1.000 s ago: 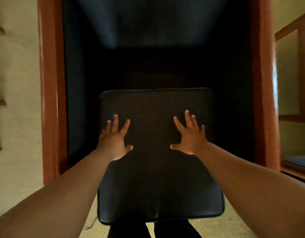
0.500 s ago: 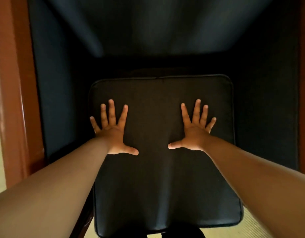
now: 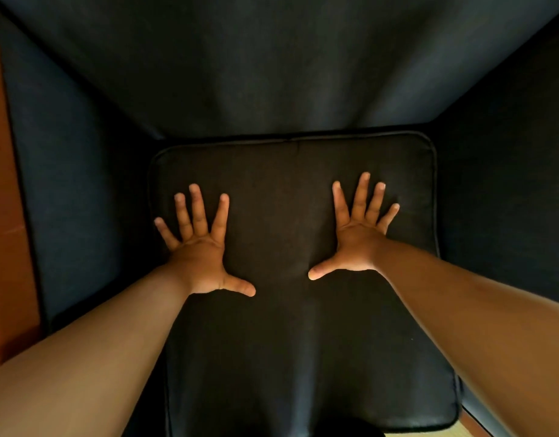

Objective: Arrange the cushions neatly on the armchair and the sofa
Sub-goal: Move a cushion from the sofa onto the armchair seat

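A dark square seat cushion with piped edges lies in the seat of the dark blue armchair, its far edge close to the backrest. My left hand presses flat on the cushion's left half, fingers straight and spread. My right hand presses flat on the right half in the same way. The fabric dents between the two palms. The cushion's near edge sticks out a little past the seat front.
The armchair's padded side walls rise close on both sides of the cushion. A reddish wooden armrest runs along the far left. A strip of pale floor shows at the bottom right.
The cushion has slid deeper into the armchair under both flat hands, until its far edge nears the backrest. My head has come closer, so the chair fills the view.
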A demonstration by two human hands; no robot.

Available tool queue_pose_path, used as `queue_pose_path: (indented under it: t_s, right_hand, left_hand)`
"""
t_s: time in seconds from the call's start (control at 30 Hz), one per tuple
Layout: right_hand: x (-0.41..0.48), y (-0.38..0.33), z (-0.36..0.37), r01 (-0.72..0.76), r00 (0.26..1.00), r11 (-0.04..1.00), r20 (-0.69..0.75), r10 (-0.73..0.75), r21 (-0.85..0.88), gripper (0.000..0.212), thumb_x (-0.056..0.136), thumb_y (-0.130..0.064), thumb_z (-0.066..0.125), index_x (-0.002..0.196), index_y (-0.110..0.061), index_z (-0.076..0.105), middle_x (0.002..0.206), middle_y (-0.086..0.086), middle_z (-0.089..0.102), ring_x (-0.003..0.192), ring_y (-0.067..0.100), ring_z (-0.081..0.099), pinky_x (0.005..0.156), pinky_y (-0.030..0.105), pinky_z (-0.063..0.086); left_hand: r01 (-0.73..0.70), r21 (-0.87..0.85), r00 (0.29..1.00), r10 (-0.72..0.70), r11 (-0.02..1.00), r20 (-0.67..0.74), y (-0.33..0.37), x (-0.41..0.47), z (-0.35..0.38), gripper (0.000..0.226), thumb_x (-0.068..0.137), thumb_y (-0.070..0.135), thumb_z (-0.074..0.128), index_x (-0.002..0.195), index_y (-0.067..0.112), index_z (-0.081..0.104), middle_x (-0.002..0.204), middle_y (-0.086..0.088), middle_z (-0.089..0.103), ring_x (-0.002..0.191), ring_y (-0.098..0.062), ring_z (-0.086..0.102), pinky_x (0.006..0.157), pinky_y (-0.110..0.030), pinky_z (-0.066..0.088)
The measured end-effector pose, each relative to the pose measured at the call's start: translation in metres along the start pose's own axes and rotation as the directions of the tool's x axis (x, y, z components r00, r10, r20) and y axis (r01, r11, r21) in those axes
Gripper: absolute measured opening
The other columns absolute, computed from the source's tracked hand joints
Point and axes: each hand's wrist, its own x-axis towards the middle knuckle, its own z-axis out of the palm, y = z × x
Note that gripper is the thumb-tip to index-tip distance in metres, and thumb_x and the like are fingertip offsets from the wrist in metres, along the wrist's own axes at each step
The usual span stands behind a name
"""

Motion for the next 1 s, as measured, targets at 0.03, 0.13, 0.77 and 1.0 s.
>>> queue_pose_path:
  t_s: [0.03, 0.13, 0.77, 1.0]
  right_hand:
    - [0.001, 0.001, 0.0, 0.002, 1.0, 1.0, -0.001, -0.002, 0.003, 0.17, 0.033, -0.092, 0.074, 0.122, -0.039, -0.06, 0.127, 0.011, -0.071, 0.121, 0.043, -0.06, 0.107, 0.075, -0.021]
    - [0.001, 0.006, 0.006, -0.001, 0.999, 1.0, -0.036, 0.001, 0.008, 0.171, 0.032, -0.092, 0.075, 0.122, -0.039, -0.06, 0.127, 0.01, -0.071, 0.121, 0.043, -0.06, 0.107, 0.075, -0.021]
    - [-0.363, 0.105, 0.023, 0.173, 0.956, 0.643, -0.284, 0.073, 0.746, 0.063, 0.093, -0.048, 0.068, 0.15, -0.034, 0.046, 0.138, -0.005, 0.061, 0.124, 0.015, 0.059, 0.103, 0.03, 0.044]
    - [-0.582, 0.264, 0.114, 0.127, 0.831, 0.483, -0.359, 0.424, 0.866, 0.049, 0.093, -0.042, 0.071, 0.139, -0.034, 0.056, 0.123, -0.01, 0.067, 0.111, 0.009, 0.064, 0.104, 0.038, 0.051]
  left_hand:
    - [-0.006, -0.006, 1.0, 0.006, 1.0, -0.008, 0.0, 0.001, 0.0, 0.172, 0.031, 0.096, 0.067, 0.125, 0.029, -0.061, 0.127, -0.016, -0.069, 0.124, -0.043, -0.057, 0.107, -0.074, -0.019]
    - [-0.019, 0.002, 0.999, 0.019, 1.0, -0.047, 0.001, 0.002, 0.007, 0.172, 0.031, 0.095, 0.068, 0.125, 0.031, -0.061, 0.126, -0.015, -0.07, 0.123, -0.042, -0.058, 0.107, -0.075, -0.019]
    - [-0.401, -0.213, 0.906, 0.352, 0.891, -0.235, 0.201, -0.287, -0.037, 0.046, 0.098, 0.039, 0.061, 0.142, 0.028, 0.052, 0.143, 0.006, 0.056, 0.131, -0.013, 0.053, 0.109, -0.037, 0.045]
    - [-0.743, 0.105, 0.65, 0.75, 0.661, -0.123, 0.387, -0.457, -0.054, 0.047, 0.098, 0.052, 0.054, 0.139, 0.027, 0.055, 0.137, 0.011, 0.06, 0.117, -0.007, 0.058, 0.101, -0.03, 0.045]
